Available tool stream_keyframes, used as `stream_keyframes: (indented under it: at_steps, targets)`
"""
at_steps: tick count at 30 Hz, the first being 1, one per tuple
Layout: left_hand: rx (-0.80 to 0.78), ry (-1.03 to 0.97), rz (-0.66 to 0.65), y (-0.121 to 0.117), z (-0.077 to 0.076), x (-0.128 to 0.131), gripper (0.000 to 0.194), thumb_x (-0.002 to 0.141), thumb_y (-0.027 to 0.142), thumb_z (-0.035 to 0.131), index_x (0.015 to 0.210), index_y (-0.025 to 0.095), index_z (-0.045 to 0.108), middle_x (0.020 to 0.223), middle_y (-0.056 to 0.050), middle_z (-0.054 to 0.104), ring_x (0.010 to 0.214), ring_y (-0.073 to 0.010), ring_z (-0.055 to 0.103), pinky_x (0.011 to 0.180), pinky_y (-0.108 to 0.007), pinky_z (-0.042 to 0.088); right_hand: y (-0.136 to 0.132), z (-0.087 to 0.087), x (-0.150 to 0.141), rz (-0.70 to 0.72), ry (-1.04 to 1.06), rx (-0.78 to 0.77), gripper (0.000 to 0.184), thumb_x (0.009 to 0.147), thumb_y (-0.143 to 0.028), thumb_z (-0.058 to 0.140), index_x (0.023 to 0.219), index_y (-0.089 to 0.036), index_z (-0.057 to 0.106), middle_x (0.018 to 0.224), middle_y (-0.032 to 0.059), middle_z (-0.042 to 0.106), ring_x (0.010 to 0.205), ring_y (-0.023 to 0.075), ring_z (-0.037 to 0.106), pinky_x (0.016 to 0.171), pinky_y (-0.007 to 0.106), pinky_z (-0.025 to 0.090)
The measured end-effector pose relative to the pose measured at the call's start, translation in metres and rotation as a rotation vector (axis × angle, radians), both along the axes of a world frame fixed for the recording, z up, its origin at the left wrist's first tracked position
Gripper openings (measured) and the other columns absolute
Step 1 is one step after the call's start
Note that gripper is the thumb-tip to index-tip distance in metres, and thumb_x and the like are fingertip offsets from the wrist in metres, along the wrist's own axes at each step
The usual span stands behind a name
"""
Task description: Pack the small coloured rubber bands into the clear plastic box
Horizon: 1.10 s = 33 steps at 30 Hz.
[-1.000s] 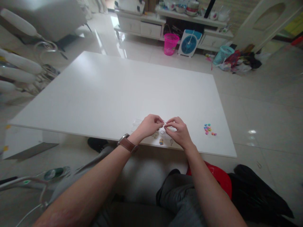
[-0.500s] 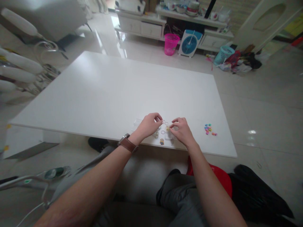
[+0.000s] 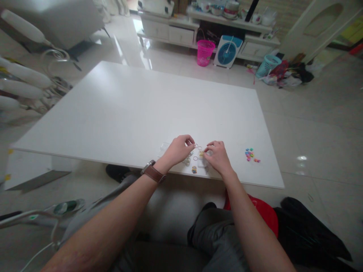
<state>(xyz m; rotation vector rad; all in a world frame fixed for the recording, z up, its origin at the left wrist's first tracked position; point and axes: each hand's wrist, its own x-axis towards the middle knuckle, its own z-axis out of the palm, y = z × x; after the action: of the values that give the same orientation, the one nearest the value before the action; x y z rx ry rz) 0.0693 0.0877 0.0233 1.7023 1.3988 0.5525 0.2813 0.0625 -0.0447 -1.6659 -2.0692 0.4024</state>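
Both hands rest near the front edge of a white table (image 3: 127, 109). My left hand (image 3: 178, 150), with a brown watch on the wrist, pinches a small metal ring (image 3: 196, 146) at its fingertips. My right hand (image 3: 217, 157) is curled, its fingertips closed on a small clear packet with a yellow charm (image 3: 201, 155). Several thin rings lie on the table between the hands. A small yellow cartoon-figure charm (image 3: 194, 169) lies just in front of them, close to the edge.
A little heap of colourful beads (image 3: 250, 154) sits to the right on the table. A clear plastic bag (image 3: 164, 146) lies left of my left hand. Beyond the table stand a pink basket (image 3: 204, 52), a blue fan (image 3: 227, 51) and a teal basket (image 3: 267, 65). A red stool (image 3: 263, 213) is under me.
My hands, which met fingertip to fingertip over the rings, have drawn apart. The right hand has dropped down to the packet on the table; the left keeps its ring.
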Motion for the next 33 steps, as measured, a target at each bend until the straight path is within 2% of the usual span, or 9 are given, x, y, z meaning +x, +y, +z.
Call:
stream_keyframes:
  at_steps: [4, 8, 15, 21, 27, 33]
  targets:
    - [0.028, 0.043, -0.021, 0.001, 0.001, -0.003, 0.013, 0.085, 0.022, 0.062, 0.087, 0.016, 0.072, 0.088, -0.006, 0.075, 0.076, -0.0156, 0.065, 0.069, -0.026, 0.048, 0.001, 0.004, 0.004, -0.064, 0.036, 0.033, 0.011, 0.079, -0.014, 0.066, 0.079, -0.023, 0.072, 0.098, 0.0082, 0.067, 0.104, 0.0289, 0.052, 0.097, 0.046, 0.045]
    - [0.058, 0.171, -0.068, 0.000, -0.002, -0.007, 0.013, 0.084, 0.019, 0.060, 0.084, 0.018, 0.073, 0.086, -0.007, 0.076, 0.078, -0.0175, 0.067, 0.072, -0.028, 0.049, 0.001, 0.003, 0.007, -0.124, 0.065, 0.039, 0.013, 0.079, -0.014, 0.063, 0.080, -0.023, 0.071, 0.096, 0.0078, 0.067, 0.104, 0.0294, 0.053, 0.098, 0.046, 0.044]
    - [0.060, 0.411, -0.169, 0.000, -0.013, -0.015, 0.015, 0.082, 0.019, 0.061, 0.076, 0.020, 0.074, 0.083, -0.010, 0.076, 0.079, -0.0211, 0.068, 0.076, -0.031, 0.050, 0.001, 0.004, 0.007, -0.130, 0.078, 0.030, 0.013, 0.080, -0.014, 0.061, 0.080, -0.023, 0.070, 0.095, 0.0080, 0.067, 0.104, 0.0294, 0.054, 0.099, 0.046, 0.044]
    - [0.057, 0.474, -0.270, -0.005, -0.019, -0.014, 0.019, 0.081, 0.014, 0.058, 0.076, 0.020, 0.075, 0.080, -0.010, 0.075, 0.072, -0.0210, 0.067, 0.070, -0.031, 0.048, 0.001, 0.006, 0.006, -0.134, 0.093, 0.019, 0.013, 0.080, -0.014, 0.061, 0.080, -0.024, 0.070, 0.095, 0.0076, 0.067, 0.105, 0.0295, 0.054, 0.099, 0.046, 0.044]
    - [0.077, 0.464, -0.335, -0.013, -0.035, -0.009, 0.017, 0.077, 0.010, 0.062, 0.079, 0.021, 0.075, 0.080, -0.009, 0.073, 0.075, -0.0213, 0.067, 0.074, -0.031, 0.049, 0.001, 0.008, 0.005, -0.126, 0.101, 0.015, 0.013, 0.080, -0.014, 0.060, 0.080, -0.023, 0.070, 0.095, 0.0080, 0.067, 0.104, 0.0292, 0.054, 0.099, 0.045, 0.043]
    - [0.112, 0.579, -0.417, -0.020, -0.050, -0.007, 0.018, 0.084, 0.013, 0.056, 0.089, 0.020, 0.072, 0.092, -0.009, 0.073, 0.086, -0.0230, 0.069, 0.076, -0.031, 0.049, -0.001, 0.012, 0.004, -0.133, 0.113, 0.022, 0.014, 0.079, -0.012, 0.060, 0.079, -0.021, 0.070, 0.094, 0.0078, 0.067, 0.102, 0.0280, 0.053, 0.099, 0.043, 0.043]
